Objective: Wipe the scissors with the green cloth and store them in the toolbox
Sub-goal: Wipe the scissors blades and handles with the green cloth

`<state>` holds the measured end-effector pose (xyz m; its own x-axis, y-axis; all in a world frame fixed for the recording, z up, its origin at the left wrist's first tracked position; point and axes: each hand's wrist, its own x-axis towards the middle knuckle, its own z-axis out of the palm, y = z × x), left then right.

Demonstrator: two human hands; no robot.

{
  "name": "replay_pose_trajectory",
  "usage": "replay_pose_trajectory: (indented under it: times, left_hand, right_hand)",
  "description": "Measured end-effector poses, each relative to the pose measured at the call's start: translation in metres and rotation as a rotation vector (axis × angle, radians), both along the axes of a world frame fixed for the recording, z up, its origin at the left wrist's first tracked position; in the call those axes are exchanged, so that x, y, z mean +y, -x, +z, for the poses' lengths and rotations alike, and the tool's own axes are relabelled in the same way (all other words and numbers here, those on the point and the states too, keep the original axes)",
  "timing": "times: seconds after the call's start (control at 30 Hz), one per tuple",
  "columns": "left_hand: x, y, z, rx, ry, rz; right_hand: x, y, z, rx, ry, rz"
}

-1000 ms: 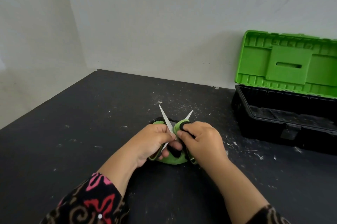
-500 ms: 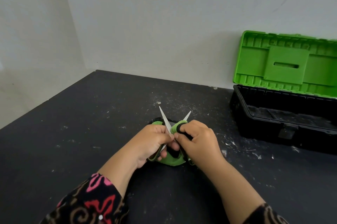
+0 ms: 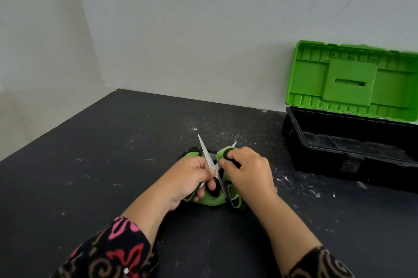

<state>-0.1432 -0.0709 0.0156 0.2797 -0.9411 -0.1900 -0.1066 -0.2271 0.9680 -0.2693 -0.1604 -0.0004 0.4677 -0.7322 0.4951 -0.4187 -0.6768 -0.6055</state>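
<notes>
The scissors (image 3: 206, 153), with silver blades and green-and-black handles, are spread open just above the black table. My left hand (image 3: 187, 178) grips them at the lower left handle. My right hand (image 3: 247, 171) pinches the green cloth (image 3: 222, 153) around the right blade, so only that blade's tip (image 3: 234, 143) shows. The left blade points up and away, bare. More of the cloth, with its dark edge, bunches under both hands (image 3: 212, 201). The toolbox (image 3: 339, 164) stands open to the right, apart from my hands.
The toolbox has a black base and a raised green lid (image 3: 350, 81) leaning near the wall. White specks and scratches mark the table (image 3: 101, 164) around my hands. The table's left edge runs diagonally; pale walls close off the back and left.
Both hands stay in place on the scissors. My right hand with the cloth has edged slightly up the right blade, leaving a little less of its tip showing.
</notes>
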Motion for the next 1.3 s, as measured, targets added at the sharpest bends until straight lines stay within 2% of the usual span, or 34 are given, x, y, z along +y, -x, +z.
replay_pose_trajectory:
  times: [0.17,0.37,0.47,0.57,0.63,0.7,0.77,0.87,1.0,1.07,1.17,1.3]
  left_hand:
    - [0.001,-0.002,-0.001,0.003,0.006,0.001]
    - [0.002,0.000,0.000,-0.054,0.017,-0.032]
    - [0.005,0.001,0.001,-0.055,0.006,-0.073]
    - [0.006,-0.001,0.004,-0.008,0.024,-0.071]
    - [0.006,-0.004,0.004,0.026,0.035,-0.040]
    - [0.006,-0.006,0.004,0.055,0.030,0.002]
    - [0.005,-0.008,0.004,0.073,0.022,0.044]
    - [0.004,-0.009,0.003,0.080,0.011,0.077]
    - [0.003,-0.005,0.002,0.066,0.007,0.083]
    - [0.002,-0.003,0.002,0.054,0.014,0.075]
    - [0.001,-0.002,0.000,0.046,0.022,0.056]
    - [0.000,-0.003,-0.003,0.043,0.016,0.042]
  right_hand:
    - [0.008,-0.001,-0.002,0.037,-0.005,0.076]
    - [0.000,0.002,0.004,-0.020,-0.048,-0.069]
    - [-0.014,0.010,0.007,-0.057,-0.159,-0.215]
    - [-0.032,0.022,0.005,-0.257,-0.401,-0.343]
    - [-0.035,0.027,0.006,-0.483,-0.606,-0.314]
    - [-0.031,0.027,0.009,-0.589,-0.705,-0.241]
    - [-0.024,0.025,0.010,-0.521,-0.619,-0.157]
    - [-0.006,0.016,0.009,-0.248,-0.345,-0.079]
    - [0.016,0.000,0.002,0.105,0.172,-0.014]
    - [0.014,-0.004,0.000,0.159,0.183,-0.032]
    - [0.009,-0.004,0.001,0.140,0.136,-0.098]
    - [0.014,-0.004,0.002,0.153,0.074,0.014]
